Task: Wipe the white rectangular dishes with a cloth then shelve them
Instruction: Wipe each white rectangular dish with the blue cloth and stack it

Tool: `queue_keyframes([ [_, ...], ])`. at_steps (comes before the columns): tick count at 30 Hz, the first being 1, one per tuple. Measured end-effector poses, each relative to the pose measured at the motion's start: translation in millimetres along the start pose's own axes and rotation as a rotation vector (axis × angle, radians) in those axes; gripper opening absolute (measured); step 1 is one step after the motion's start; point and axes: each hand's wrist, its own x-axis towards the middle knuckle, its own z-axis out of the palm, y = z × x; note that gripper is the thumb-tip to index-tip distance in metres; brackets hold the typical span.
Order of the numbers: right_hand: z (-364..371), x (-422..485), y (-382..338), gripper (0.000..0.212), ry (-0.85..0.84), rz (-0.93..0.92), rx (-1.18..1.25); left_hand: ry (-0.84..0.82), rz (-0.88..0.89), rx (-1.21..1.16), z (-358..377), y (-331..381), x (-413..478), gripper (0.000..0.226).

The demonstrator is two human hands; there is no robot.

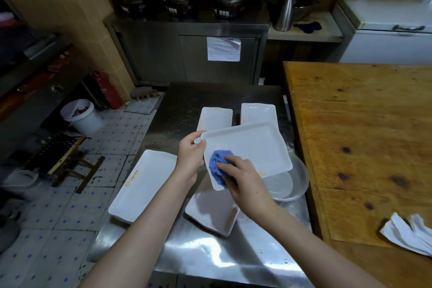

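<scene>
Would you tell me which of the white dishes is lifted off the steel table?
The dish the left hand grips, which the right hand wipes with the blue cloth; the other four lie flat.

A single head-worn view — looking forward and down, close over the steel table (210, 252).

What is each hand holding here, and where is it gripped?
The left hand grips the dish at its left edge. The right hand holds the bunched cloth, pressing it on the dish's near-left corner.
</scene>
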Motion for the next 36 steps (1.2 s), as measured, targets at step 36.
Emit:
queue_keyframes([
  [36, -12, -2, 21, 0.03, 0.048, 0.033, -0.043, 0.023, 0.012, 0.014, -2, -2, 8, 0.013],
])
